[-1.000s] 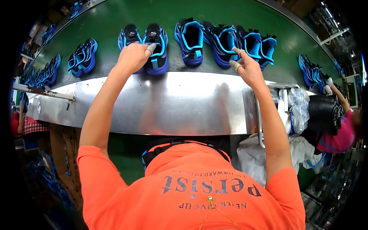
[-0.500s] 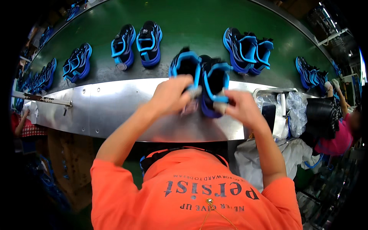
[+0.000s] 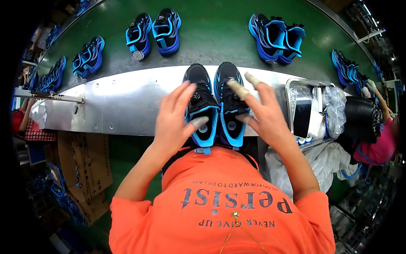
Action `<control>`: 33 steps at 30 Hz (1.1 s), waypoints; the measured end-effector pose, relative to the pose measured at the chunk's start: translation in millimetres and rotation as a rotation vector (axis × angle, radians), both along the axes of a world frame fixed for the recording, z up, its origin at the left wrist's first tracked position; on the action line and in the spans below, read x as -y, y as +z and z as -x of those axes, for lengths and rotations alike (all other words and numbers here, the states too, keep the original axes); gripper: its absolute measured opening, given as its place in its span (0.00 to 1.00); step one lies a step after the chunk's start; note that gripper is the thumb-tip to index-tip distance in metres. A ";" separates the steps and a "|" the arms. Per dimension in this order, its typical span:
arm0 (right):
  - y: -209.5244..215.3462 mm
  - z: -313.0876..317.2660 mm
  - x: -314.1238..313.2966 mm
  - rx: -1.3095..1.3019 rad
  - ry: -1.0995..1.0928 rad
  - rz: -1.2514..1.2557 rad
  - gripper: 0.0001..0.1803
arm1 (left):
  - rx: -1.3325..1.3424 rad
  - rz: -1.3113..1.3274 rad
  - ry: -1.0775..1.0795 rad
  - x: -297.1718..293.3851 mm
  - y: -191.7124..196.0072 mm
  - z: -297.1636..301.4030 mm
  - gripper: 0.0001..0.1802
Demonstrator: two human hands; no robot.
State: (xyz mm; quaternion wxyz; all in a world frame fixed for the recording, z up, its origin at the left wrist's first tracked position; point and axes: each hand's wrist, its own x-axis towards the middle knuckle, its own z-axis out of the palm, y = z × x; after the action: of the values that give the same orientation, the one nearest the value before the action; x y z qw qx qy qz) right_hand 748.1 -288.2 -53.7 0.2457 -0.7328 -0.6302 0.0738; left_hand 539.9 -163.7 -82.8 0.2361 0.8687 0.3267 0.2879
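A pair of black sneakers with blue trim rests side by side in front of me on the metal ledge (image 3: 127, 101), toes pointing away and heels close to my shirt. My left hand (image 3: 172, 113) is over the outer side of the left sneaker (image 3: 202, 99), fingers apart, its covered thumb by the shoe's opening. Above the right sneaker (image 3: 227, 80) hovers my right hand (image 3: 267, 111), fingers spread and holding nothing. Pale finger covers show on some of its fingertips. Round pale labels are visible on both insoles.
Several more pairs of like sneakers (image 3: 167, 31) stand along the green belt (image 3: 215, 29) beyond the ledge. To the right is a clear tray (image 3: 292, 99) with plastic bags and a dark flat object. A metal bar (image 3: 50, 96) juts in at left. Co-workers' arms show at both sides.
The sneakers came off the belt's edge toward me and now stand on the ledge with their insoles visible. Both hands have let go of the heel openings and spread.
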 end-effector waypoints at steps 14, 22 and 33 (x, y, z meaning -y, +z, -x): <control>-13.6 17.1 2.5 -0.377 -0.070 0.105 0.27 | -0.104 0.180 -0.343 6.6 -30.3 -11.7 0.27; -45.9 7.5 38.3 -0.237 -0.016 0.034 0.28 | -0.232 -0.044 -0.483 8.2 -36.2 0.5 0.15; -51.9 14.9 24.9 -0.074 0.005 0.044 0.23 | -0.134 0.059 -0.314 22.6 -36.5 -20.1 0.23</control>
State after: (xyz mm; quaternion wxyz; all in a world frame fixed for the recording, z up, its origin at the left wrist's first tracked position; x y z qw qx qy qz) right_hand 733.2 -313.1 -105.7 0.2528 -0.7332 -0.6206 0.1153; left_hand 560.1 -186.3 -119.2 0.2812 0.9190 0.2101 0.1795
